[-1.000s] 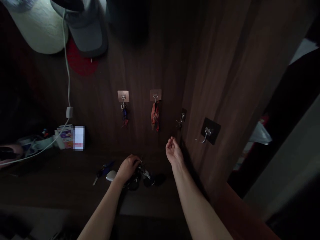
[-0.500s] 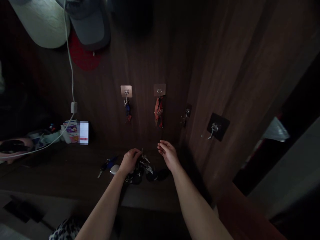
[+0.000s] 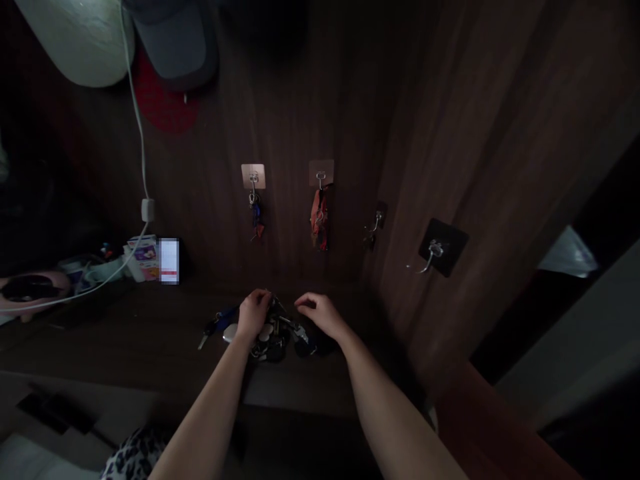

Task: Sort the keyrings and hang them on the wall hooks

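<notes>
My left hand [image 3: 254, 313] is closed in a pinch over the shelf, with keys [image 3: 275, 303] at its fingertips. Just below it lies a dark pile of more keys and fobs [image 3: 273, 348], some with silver blades [image 3: 300, 331]. To the right of the pile hovers my right hand [image 3: 320, 313], thumb and fingers a little apart and nothing seen between them. A blue key holder with a key [image 3: 213, 327] rests left of my left hand, beside a rounded silvery object [image 3: 230, 333]. Dim light hides the details of the pile.
On the back panel, one hook [image 3: 253, 177] holds blue and red keys, another hook [image 3: 321, 175] an orange bunch. Two hooks [image 3: 380, 217] [image 3: 436, 249] are on the right panel. A lit screen [image 3: 169, 261], boxes [image 3: 145, 257] and a white cable [image 3: 143, 153] are at left; caps [image 3: 175, 53] hang above.
My left hand has shifted slightly left and up with the keys at its fingertips. My right hand has moved left and down, closer to the pile.
</notes>
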Demonstrator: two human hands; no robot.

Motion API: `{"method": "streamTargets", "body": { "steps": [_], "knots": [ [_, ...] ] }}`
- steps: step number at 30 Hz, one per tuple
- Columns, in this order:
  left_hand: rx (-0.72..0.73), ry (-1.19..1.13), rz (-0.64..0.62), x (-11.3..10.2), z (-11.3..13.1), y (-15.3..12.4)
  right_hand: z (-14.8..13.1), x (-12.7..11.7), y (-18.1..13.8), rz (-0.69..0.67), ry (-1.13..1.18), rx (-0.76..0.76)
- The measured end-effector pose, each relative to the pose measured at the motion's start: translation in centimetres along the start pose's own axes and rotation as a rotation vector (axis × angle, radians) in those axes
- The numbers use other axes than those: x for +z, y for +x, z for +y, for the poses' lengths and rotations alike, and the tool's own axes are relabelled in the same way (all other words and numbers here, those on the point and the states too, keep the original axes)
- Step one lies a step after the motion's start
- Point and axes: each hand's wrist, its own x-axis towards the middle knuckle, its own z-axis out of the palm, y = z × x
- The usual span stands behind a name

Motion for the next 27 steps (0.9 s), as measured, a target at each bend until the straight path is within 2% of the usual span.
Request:
{"method": "streamTargets", "body": {
  "steps": [5,10,16,23,27],
  "knots": [
    [0.013,0.017,-0.025,0.0,0.0,0.0,0.7,0.6,-0.3,-0.021,-0.241,-0.076],
    [0.028,-0.011,-0.028,0.0,0.0,-0.1,1.3,1.1,-0.3,0.012,-0.324,-0.073],
    [0.067,-0.024,-0.058,-0.1,0.2,-0.3,0.8,0.9,-0.1,0.043,-0.139,0.014],
    [0.284,-0.056,-0.271,-0.3,1.7,-1.2,0.1,0.9,0.0,0.080,-0.010,-0.085],
    [0.311,-0.088,-0.297,-0.5,2.2,-1.5,-0.1,1.0,0.1,0.112,0.027,-0.128]
  ]
}}
